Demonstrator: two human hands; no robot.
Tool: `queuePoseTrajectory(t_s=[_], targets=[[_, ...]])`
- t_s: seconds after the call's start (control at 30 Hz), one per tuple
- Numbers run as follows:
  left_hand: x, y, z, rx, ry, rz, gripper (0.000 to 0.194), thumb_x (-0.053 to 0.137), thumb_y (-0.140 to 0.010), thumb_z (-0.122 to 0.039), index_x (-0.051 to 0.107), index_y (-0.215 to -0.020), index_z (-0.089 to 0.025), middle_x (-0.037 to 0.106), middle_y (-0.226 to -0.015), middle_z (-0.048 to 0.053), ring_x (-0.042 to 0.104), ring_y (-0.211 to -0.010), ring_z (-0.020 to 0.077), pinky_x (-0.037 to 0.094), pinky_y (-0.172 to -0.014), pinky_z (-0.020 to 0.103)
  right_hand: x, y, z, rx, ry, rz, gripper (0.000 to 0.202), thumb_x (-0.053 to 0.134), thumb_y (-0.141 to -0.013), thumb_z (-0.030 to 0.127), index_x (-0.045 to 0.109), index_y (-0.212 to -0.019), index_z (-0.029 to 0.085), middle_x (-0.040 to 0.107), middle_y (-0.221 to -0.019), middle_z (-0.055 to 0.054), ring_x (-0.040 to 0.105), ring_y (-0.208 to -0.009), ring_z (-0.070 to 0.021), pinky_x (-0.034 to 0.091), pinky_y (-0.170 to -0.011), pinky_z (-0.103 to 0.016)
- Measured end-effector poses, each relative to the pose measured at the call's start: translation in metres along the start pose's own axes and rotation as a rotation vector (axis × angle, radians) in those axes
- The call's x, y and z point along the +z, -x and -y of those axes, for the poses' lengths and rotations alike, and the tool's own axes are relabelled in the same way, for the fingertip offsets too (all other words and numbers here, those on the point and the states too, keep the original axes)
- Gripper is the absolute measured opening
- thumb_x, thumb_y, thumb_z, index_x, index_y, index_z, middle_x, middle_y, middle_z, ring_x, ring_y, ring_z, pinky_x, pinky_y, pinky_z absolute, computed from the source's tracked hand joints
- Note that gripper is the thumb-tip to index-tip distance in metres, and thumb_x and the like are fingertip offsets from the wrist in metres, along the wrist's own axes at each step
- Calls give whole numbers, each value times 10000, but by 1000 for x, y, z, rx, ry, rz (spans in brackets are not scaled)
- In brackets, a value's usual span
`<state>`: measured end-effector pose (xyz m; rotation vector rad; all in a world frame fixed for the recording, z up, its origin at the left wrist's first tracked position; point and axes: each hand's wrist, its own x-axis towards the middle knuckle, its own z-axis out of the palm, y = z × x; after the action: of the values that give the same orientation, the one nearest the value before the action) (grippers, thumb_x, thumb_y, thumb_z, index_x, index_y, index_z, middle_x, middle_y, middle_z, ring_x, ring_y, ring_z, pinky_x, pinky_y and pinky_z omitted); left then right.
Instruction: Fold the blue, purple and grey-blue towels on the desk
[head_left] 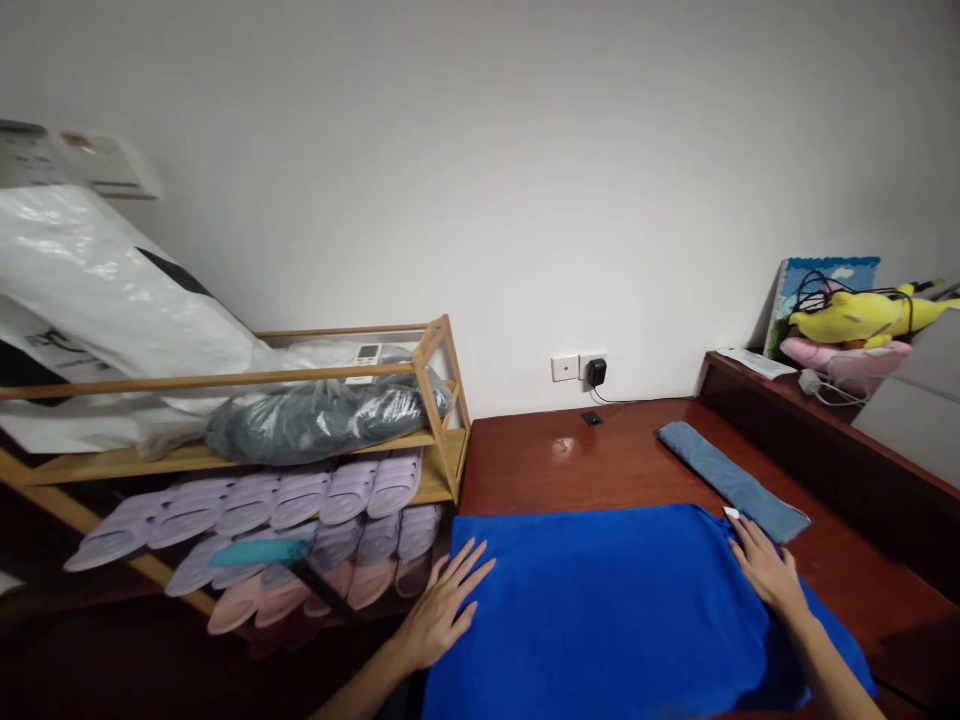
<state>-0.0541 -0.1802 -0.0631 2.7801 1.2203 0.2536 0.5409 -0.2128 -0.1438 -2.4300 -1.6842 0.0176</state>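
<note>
A bright blue cloth (615, 610) lies spread on the reddish-brown wooden table, with small creases near its far right corner. My left hand (442, 605) rests on the cloth's left edge, palm down and fingers spread. Over on the right side, my right hand (769, 570) lies on the cloth with its fingers stretched out. A small white tag (731, 513) shows at its fingertips; whether the fingers touch the tag is hard to tell. Just beyond that hand is a folded grey-blue cloth (731, 480), set at a slant on the table.
Left of the table (517, 455), a wooden rack (442, 440) holds several lilac and pink slippers (345, 490) and plastic-wrapped bundles (322, 415). A black plug (596, 371) sits in the wall socket. On the raised right ledge lie a yellow plush toy (855, 318) and cables.
</note>
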Motion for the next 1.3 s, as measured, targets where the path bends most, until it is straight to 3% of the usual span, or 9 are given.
queuePoseTrajectory(t_s=[0.13,0.3,0.47,0.6,0.77,0.87,1.0,1.13,1.3], targets=[[-3,0,-1,-14,-13,28,595,377,-917,-249,136,-1448,-368,186,-1535,7,191,-1390,286,278,-1055,563,5,-21,-16,211,48,-7,666,157,-830,631,257,-1425,351,225,-1525,-50,170,-1390,-295,210,-1019,-592],[-2,-1,0,-16,-20,0,587,384,-920,-266,146,-1446,-373,203,-1531,-5,201,-1387,282,283,-1064,542,14,-39,-24,260,81,14,664,164,-822,636,237,-1427,371,191,-1536,-49,139,-1397,-298,210,-1012,-586],[-3,-3,-1,-22,-14,26,603,390,-918,-260,128,-1449,-374,187,-1535,-3,184,-1392,281,274,-1068,545,8,-46,-21,75,274,-79,668,223,-829,515,263,-1439,248,228,-1523,-74,80,-1409,-266,131,-1068,-552],[-6,-4,-3,-11,-26,11,637,396,-894,-214,128,-1449,-376,181,-1535,-1,190,-1389,293,276,-1061,556,-13,-41,-10,-158,314,-48,660,299,-802,449,325,-1417,212,271,-1504,-100,174,-1392,-268,125,-1076,-550],[-7,-3,0,-15,-46,16,699,453,-825,-193,180,-1437,-395,203,-1529,-11,195,-1385,311,236,-1053,618,-23,-14,13,-64,94,142,599,155,-868,541,336,-1398,330,357,-1467,-55,312,-1340,-270,222,-1025,-583],[-5,-4,1,-44,-37,-25,636,520,-802,-266,323,-1393,-393,341,-1482,4,284,-1352,321,226,-1054,626,-22,-3,19,-25,96,45,635,175,-853,610,368,-1382,318,389,-1448,-67,319,-1333,-276,228,-1027,-566],[6,-18,-3,-155,-44,-145,410,417,-900,-346,495,-1301,-310,509,-1366,44,376,-1309,261,238,-1082,541,-19,-12,31,-5,147,-8,632,167,-858,586,450,-1330,275,406,-1431,-90,339,-1315,-270,242,-1023,-552],[26,-40,-3,-277,-57,-180,481,305,-946,-430,336,-1408,-299,374,-1464,53,330,-1340,241,289,-1059,495,-10,-33,50,106,91,160,662,221,-837,600,321,-1412,286,280,-1501,-96,217,-1377,-295,228,-1028,-566],[44,-51,5,-344,-97,-144,540,299,-926,-509,246,-1433,-329,286,-1502,45,239,-1375,287,216,-1062,574,-6,-47,60,168,83,192,655,243,-836,563,277,-1429,288,232,-1515,-119,209,-1371,-344,255,-1005,-588]])
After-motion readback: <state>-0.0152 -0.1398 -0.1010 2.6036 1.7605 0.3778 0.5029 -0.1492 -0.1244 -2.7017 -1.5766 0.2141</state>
